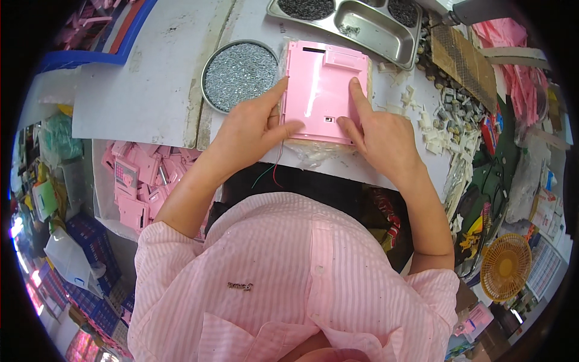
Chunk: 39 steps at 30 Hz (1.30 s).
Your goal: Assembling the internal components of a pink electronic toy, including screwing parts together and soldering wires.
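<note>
A flat pink plastic casing [313, 90] lies in front of me on a wrapped pad at the table's edge. It has a dark slot at its top, a raised block beside it and a small cut-out holding a switch-like part low down. My left hand [253, 130] grips its left edge, thumb over the face and index finger along the side. My right hand [386, 133] holds the right side, index finger and thumb on the face, other fingers curled at the edge. Thin red and green wires [276, 172] hang from below the casing.
A round tray of small silvery screws [241, 72] stands left, a metal compartment tray [374, 33] at the back. White plastic pieces and small motor-like parts [452, 114] lie heaped right. A bin of pink casings [145, 175] sits lower left. A power driver [482, 11] is at upper right.
</note>
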Available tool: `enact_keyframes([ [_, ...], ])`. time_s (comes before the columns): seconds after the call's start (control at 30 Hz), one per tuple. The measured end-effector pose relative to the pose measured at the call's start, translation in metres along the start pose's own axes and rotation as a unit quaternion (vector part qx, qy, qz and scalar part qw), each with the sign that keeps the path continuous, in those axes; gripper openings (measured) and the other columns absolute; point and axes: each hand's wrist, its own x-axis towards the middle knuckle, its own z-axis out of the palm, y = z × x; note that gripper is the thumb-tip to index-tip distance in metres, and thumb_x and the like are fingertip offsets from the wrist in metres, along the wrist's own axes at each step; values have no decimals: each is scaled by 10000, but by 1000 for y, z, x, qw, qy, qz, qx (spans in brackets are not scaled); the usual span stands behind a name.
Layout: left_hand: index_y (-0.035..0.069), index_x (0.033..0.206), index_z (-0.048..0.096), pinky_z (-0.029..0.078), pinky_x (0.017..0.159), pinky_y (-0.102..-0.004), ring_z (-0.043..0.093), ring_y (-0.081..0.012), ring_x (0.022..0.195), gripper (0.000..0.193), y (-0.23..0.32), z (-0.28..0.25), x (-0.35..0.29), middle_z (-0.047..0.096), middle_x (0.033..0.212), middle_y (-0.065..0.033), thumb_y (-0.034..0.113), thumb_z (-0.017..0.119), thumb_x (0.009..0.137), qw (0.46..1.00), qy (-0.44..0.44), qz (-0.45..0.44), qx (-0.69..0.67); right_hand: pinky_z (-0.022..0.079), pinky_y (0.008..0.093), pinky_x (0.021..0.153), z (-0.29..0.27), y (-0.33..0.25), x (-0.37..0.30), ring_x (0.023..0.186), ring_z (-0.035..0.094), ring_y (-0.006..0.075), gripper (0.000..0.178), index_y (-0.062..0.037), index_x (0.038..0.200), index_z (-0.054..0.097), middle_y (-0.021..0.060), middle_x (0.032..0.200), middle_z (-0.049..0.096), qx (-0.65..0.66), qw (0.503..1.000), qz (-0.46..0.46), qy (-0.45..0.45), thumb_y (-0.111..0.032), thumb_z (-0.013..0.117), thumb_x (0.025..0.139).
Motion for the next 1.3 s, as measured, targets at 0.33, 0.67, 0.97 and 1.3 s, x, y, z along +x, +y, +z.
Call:
enact_keyframes([
  [0.33,-10,1519,262,528,666,-383,660,-308,711,786,-18,14,-23,642,820,-128,101,710,883,996,9,56,-65,379,489,1100,27,-31,36,1335,457,363,712,-33,1410,502,177,1426,506,187,921,-293,177,-277,748,788],
  [0.67,59,1354,540,492,656,-301,642,-171,767,559,-12,-17,-15,631,872,-82,60,753,838,988,50,-23,-146,304,484,1160,34,-42,34,1459,329,310,672,-32,1431,485,125,1550,406,-17,951,-278,133,-370,669,881],
  [0.97,105,860,731,445,780,-423,597,-261,900,77,-66,-35,8,643,860,-32,177,731,834,956,196,80,204,389,446,1100,-1,17,39,1350,479,325,539,33,1420,471,175,1472,497,225,860,-261,376,-82,628,918],
  [1.3,66,874,709,456,745,-397,619,-277,810,103,-60,-29,18,672,846,-61,110,764,799,968,212,88,99,486,401,913,-111,107,104,980,651,276,329,16,1206,582,133,1061,628,592,747,-148,263,-149,656,931],
])
